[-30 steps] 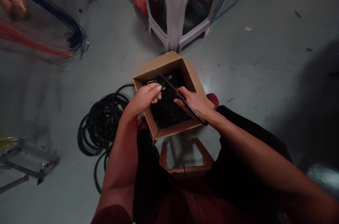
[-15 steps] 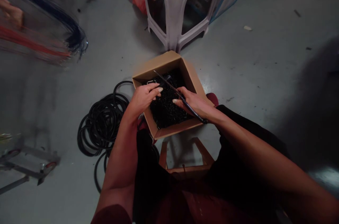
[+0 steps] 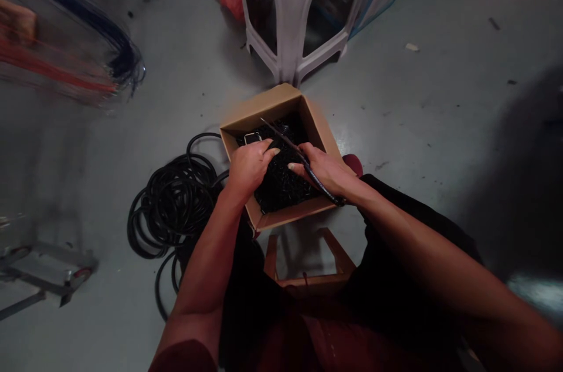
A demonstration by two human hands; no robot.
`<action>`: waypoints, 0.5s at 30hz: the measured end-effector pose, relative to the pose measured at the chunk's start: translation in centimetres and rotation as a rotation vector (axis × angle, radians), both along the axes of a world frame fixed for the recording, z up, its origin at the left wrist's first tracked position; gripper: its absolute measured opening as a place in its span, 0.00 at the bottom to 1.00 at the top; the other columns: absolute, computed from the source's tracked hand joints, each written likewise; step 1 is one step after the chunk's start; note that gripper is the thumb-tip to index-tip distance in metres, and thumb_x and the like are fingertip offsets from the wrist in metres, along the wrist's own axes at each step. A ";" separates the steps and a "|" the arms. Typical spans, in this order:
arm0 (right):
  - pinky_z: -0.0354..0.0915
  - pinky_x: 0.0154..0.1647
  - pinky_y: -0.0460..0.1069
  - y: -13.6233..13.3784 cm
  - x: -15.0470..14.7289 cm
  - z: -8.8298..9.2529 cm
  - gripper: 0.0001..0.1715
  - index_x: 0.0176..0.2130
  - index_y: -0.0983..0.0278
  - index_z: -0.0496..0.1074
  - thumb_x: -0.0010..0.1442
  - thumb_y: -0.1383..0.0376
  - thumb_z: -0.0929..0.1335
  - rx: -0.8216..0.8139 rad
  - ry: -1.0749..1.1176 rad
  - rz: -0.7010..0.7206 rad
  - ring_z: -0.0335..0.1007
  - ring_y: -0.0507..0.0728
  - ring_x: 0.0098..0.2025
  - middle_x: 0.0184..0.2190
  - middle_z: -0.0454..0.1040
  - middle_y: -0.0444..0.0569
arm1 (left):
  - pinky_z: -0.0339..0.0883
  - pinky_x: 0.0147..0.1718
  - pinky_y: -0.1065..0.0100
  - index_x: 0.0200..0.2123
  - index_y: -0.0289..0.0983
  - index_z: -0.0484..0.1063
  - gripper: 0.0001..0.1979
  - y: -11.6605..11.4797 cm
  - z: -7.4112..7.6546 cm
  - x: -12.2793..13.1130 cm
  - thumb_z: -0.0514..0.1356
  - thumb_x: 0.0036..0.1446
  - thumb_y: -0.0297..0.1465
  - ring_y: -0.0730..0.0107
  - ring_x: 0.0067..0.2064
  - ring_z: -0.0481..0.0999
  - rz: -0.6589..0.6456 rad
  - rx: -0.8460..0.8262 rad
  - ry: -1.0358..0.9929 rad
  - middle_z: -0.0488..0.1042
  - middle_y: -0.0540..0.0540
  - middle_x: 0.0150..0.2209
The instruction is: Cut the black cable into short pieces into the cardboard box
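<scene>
The right hand (image 3: 324,171) closes around a thin black cable (image 3: 288,145), which crosses a cardboard box (image 3: 264,109). The left hand (image 3: 250,168), fingers pressed together, rests on the black cable pile (image 3: 281,190) inside the box; I cannot tell if it pinches. A coiled black cable (image 3: 173,208) lies at the box's nine o'clock, a white plastic stool (image 3: 290,14) at twelve.

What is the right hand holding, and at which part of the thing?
The right hand holds a thin black cable near its lower end, with the long part reaching across the box. Whether the left hand holds anything cannot be told.
</scene>
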State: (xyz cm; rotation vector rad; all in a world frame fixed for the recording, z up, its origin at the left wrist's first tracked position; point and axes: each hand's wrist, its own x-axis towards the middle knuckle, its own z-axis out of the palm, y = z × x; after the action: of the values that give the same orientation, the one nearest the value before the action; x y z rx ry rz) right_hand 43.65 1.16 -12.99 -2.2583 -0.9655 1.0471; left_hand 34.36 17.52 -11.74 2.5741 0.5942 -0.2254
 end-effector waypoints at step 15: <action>0.55 0.32 0.50 0.3 0.1 0.6 0.21 0.49 0.64 0.64 0.63 0.55 0.59 -0.050 -0.096 0.013 0.70 0.62 0.37 0.37 0.75 0.55 | 0.61 0.32 0.69 0.35 0.35 0.76 0.16 0.8 0.5 -0.2 0.51 0.61 0.37 0.67 0.31 0.74 0.073 -0.234 -0.058 0.78 0.46 0.31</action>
State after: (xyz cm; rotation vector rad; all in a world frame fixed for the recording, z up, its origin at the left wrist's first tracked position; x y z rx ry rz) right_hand 43.77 1.45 -12.36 -2.3648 -1.0043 0.9864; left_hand 34.17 18.35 -11.29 2.3218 0.6008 -0.1830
